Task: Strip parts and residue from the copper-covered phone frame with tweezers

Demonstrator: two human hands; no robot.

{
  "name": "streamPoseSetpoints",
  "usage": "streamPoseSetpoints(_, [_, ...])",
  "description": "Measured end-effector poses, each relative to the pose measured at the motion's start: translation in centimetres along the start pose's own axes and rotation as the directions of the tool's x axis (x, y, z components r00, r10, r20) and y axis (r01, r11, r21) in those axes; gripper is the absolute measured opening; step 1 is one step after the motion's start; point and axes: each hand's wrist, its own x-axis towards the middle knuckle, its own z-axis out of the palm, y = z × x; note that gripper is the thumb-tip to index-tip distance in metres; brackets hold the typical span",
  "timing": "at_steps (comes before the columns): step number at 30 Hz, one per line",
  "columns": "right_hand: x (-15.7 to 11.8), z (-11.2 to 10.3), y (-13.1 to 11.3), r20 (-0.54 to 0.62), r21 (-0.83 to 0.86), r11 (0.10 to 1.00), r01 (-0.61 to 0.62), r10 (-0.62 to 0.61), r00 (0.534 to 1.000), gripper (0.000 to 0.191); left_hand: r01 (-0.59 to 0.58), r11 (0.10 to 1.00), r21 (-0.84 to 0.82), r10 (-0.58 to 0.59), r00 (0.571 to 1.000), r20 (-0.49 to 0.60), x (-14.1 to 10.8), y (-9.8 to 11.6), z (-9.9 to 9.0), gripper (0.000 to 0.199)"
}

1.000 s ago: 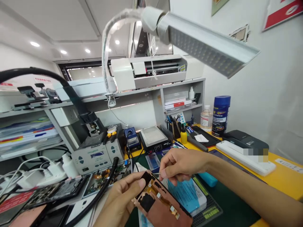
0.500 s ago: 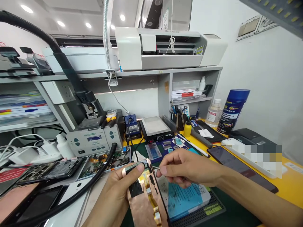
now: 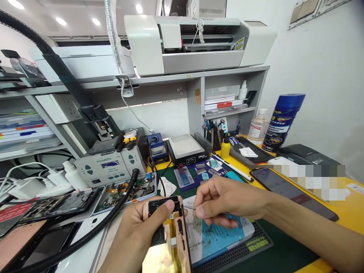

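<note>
My left hand [image 3: 142, 227] is closed around a phone part [image 3: 167, 246] with copper-coloured foil, black patches and a yellow flex cable, its thumb pressed on the upper end. Pinched in my right hand [image 3: 218, 201] is a thin metal tool [image 3: 189, 207], whose tip is at the upper right edge of the phone part. Below my right hand lies a blue and white package [image 3: 216, 242], on a black perforated mat [image 3: 258, 237].
A black hose [image 3: 113, 216] curves across the left, over a tray of small parts [image 3: 99, 206]. Farther back are a hot plate [image 3: 186, 147] and a soldering station [image 3: 157, 148]. To the right are a phone [image 3: 295, 193] and a blue spray can [image 3: 284, 123].
The camera view has shifted, so the shelf and machine appear higher. The phone part has tilted, its foil now reflecting brightly at the bottom. Both hands keep their hold.
</note>
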Motion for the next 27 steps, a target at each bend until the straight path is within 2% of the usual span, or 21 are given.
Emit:
streamPoseSetpoints(2, [-0.1,0.3,-0.1,-0.034,-0.063,0.998,0.013,-0.015,0.999,0.025,0.003,1.0,0.017,-0.002,0.999,-0.044,0.1,-0.2,0.0,0.029])
streamPoseSetpoints(6, [-0.5,1.0,-0.1,-0.121,-0.224,0.974,0.032,-0.06,0.991,0.027,0.04,0.997,0.059,-0.038,0.999,-0.032,0.1,-0.4,0.1,0.032])
streamPoseSetpoints(9, [-0.5,1.1,0.1,-0.123,-0.28,0.959,0.053,-0.091,0.988,0.029,0.017,0.996,0.084,-0.013,0.999,-0.041,0.1,-0.5,0.0,0.032])
streamPoseSetpoints(14, [-0.3,1.1,0.4,-0.177,-0.367,0.926,0.081,-0.156,0.972,0.017,0.021,0.994,0.112,-0.011,0.996,-0.086,-0.1,-0.5,0.0,0.047])
streamPoseSetpoints(16, [-0.2,1.3,0.6,-0.232,-0.446,0.89,0.089,-0.211,0.95,0.014,-0.008,0.991,0.132,0.021,0.995,-0.098,-0.1,-0.5,0.0,0.048])
streamPoseSetpoints(18, [-0.1,1.6,0.9,-0.27,-0.57,0.814,0.109,-0.311,0.911,0.013,-0.01,0.99,0.138,0.024,0.994,-0.103,-0.1,-0.5,0.0,0.041])
streamPoseSetpoints(20, [0.0,1.9,1.1,-0.257,-0.673,0.723,0.158,-0.429,0.866,0.013,0.023,0.992,0.127,-0.01,0.995,-0.1,-0.1,-0.5,0.0,0.042])
streamPoseSetpoints(22, [-0.1,2.2,1.3,-0.238,-0.727,0.662,0.182,-0.492,0.838,0.013,0.05,0.99,0.13,-0.04,0.996,-0.082,0.0,-0.6,-0.1,0.048])
streamPoseSetpoints(24, [-0.1,2.4,1.2,-0.231,-0.762,0.63,0.148,-0.479,0.847,0.015,0.028,0.985,0.168,-0.018,0.998,-0.061,0.0,-0.7,-0.1,0.049])
streamPoseSetpoints(27, [-0.3,2.3,0.7,-0.185,-0.801,0.591,0.091,-0.39,0.902,0.028,-0.05,0.968,0.245,0.059,0.998,-0.03,0.1,-0.8,-0.2,0.044])
